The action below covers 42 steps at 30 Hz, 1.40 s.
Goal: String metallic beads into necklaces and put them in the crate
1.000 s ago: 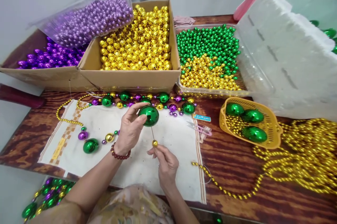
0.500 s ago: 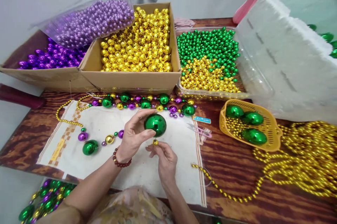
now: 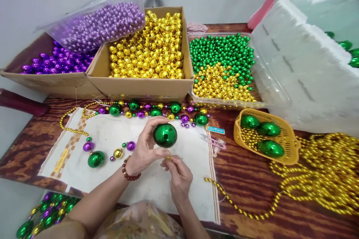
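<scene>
My left hand (image 3: 143, 151), with a dark red bead bracelet on its wrist, is closed round a large shiny green bead (image 3: 165, 135). Just below that, the fingertips of my right hand (image 3: 181, 177) pinch a small gold bead (image 3: 168, 158), mostly hidden by the fingers. My left thumb tip meets the right fingertips there. To the left on the white cloth (image 3: 112, 175) lies a strand with a purple bead (image 3: 88, 146), another large green bead (image 3: 96, 159) and a gold bead (image 3: 118, 153).
Boxes of purple beads (image 3: 61, 59) and gold beads (image 3: 148, 59) stand behind, beside a clear tray of green beads (image 3: 221, 52). A finished-looking strand (image 3: 156, 112) crosses the cloth's back edge. Pink scissors (image 3: 215, 142), a yellow basket (image 3: 293, 153) and gold bead chains (image 3: 325, 179) lie right.
My right hand has risen slightly toward my left thumb, so the small gold bead is now mostly covered. The green bead stays in my left hand. The view has tilted slightly.
</scene>
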Available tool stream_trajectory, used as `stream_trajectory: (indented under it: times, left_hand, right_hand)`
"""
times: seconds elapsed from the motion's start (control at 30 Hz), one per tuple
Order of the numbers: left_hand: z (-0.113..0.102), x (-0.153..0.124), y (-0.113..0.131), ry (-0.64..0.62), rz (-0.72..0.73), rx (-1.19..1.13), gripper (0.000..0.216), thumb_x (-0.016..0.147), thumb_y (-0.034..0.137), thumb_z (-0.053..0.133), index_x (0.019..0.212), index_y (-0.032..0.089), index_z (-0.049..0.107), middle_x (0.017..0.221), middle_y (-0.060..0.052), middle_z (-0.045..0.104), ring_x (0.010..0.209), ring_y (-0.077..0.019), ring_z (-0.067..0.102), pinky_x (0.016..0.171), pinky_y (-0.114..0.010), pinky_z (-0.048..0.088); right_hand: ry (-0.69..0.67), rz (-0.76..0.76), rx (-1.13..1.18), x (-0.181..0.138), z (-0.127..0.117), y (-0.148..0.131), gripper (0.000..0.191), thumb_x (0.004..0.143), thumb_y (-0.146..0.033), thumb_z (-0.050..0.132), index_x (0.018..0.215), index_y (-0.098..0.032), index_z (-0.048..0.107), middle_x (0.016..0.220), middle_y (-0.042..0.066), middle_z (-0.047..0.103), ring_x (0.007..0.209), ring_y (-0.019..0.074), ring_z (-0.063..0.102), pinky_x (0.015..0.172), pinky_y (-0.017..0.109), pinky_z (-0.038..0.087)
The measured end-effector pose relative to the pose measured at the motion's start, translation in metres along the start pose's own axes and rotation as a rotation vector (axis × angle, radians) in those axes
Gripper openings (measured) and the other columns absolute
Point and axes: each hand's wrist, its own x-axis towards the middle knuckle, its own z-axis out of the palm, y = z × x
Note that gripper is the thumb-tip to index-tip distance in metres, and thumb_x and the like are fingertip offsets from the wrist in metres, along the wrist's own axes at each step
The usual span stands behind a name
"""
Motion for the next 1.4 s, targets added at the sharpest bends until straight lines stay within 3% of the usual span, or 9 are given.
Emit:
stream_trajectory:
  times: [0.13, 0.37, 0.5, 0.7, 0.87, 1.13, 1.4]
  left_hand:
    - [0.007, 0.0, 0.0, 0.137, -0.011, 0.117, 0.048, 0.074, 0.035, 0.08, 0.119, 0.028, 0.065, 0.117, -0.007, 0.053, 0.11, -0.0205, 0.054, 0.094, -0.029, 0.051]
    - [0.004, 0.0, -0.006, 0.089, -0.037, -0.15, 0.045, 0.078, 0.028, 0.078, 0.121, 0.027, 0.064, 0.118, -0.008, 0.061, 0.103, -0.0198, 0.063, 0.088, -0.03, 0.055]
    - [0.001, -0.003, -0.011, 0.054, -0.048, -0.196, 0.046, 0.078, 0.03, 0.077, 0.123, 0.026, 0.065, 0.124, -0.01, 0.062, 0.112, -0.0246, 0.06, 0.094, -0.037, 0.054]
    - [-0.002, -0.005, -0.014, 0.115, -0.11, -0.254, 0.047, 0.078, 0.035, 0.076, 0.123, 0.024, 0.063, 0.123, -0.011, 0.063, 0.106, -0.0273, 0.064, 0.09, -0.042, 0.056]
    - [-0.003, -0.003, -0.013, 0.117, -0.16, -0.291, 0.046, 0.077, 0.035, 0.077, 0.12, 0.024, 0.064, 0.123, -0.01, 0.064, 0.11, -0.0276, 0.064, 0.092, -0.043, 0.055]
    - [-0.003, 0.006, -0.011, 0.181, -0.226, -0.375, 0.047, 0.078, 0.037, 0.075, 0.12, 0.022, 0.061, 0.123, -0.012, 0.063, 0.101, -0.0247, 0.067, 0.076, -0.034, 0.06]
    - [-0.004, 0.011, -0.011, 0.215, -0.204, -0.372, 0.047, 0.078, 0.038, 0.075, 0.12, 0.023, 0.061, 0.124, -0.011, 0.063, 0.104, -0.025, 0.067, 0.079, -0.036, 0.06]
  right_hand:
    - [0.03, 0.034, 0.046, -0.002, 0.002, 0.0, 0.015, 0.092, -0.019, 0.059, 0.081, -0.019, 0.07, 0.07, 0.001, 0.066, 0.061, 0.0116, 0.058, 0.056, 0.023, 0.045]
    - [0.074, 0.108, 0.114, -0.003, -0.004, 0.011, 0.012, 0.089, -0.022, 0.063, 0.082, -0.018, 0.072, 0.071, 0.001, 0.068, 0.061, 0.0129, 0.061, 0.057, 0.024, 0.046]
    - [0.083, 0.136, 0.148, 0.0, 0.0, 0.009, 0.013, 0.088, -0.025, 0.063, 0.081, -0.017, 0.072, 0.07, 0.003, 0.068, 0.06, 0.0142, 0.061, 0.057, 0.026, 0.047]
    - [0.095, 0.173, 0.144, -0.004, 0.003, 0.008, 0.015, 0.087, -0.027, 0.063, 0.079, -0.016, 0.071, 0.067, 0.003, 0.067, 0.06, 0.0145, 0.059, 0.058, 0.027, 0.046]
    - [0.106, 0.185, 0.152, -0.003, 0.002, 0.004, 0.017, 0.086, -0.028, 0.063, 0.077, -0.015, 0.07, 0.066, 0.003, 0.066, 0.059, 0.0149, 0.06, 0.055, 0.027, 0.046]
    - [0.07, 0.196, 0.081, -0.002, 0.006, -0.007, 0.019, 0.087, -0.03, 0.063, 0.076, -0.016, 0.069, 0.065, 0.002, 0.065, 0.057, 0.0142, 0.061, 0.056, 0.026, 0.051]
    - [0.017, 0.16, 0.032, -0.006, -0.004, 0.001, 0.017, 0.088, -0.026, 0.062, 0.076, -0.017, 0.068, 0.064, 0.001, 0.064, 0.058, 0.0139, 0.061, 0.058, 0.026, 0.051]
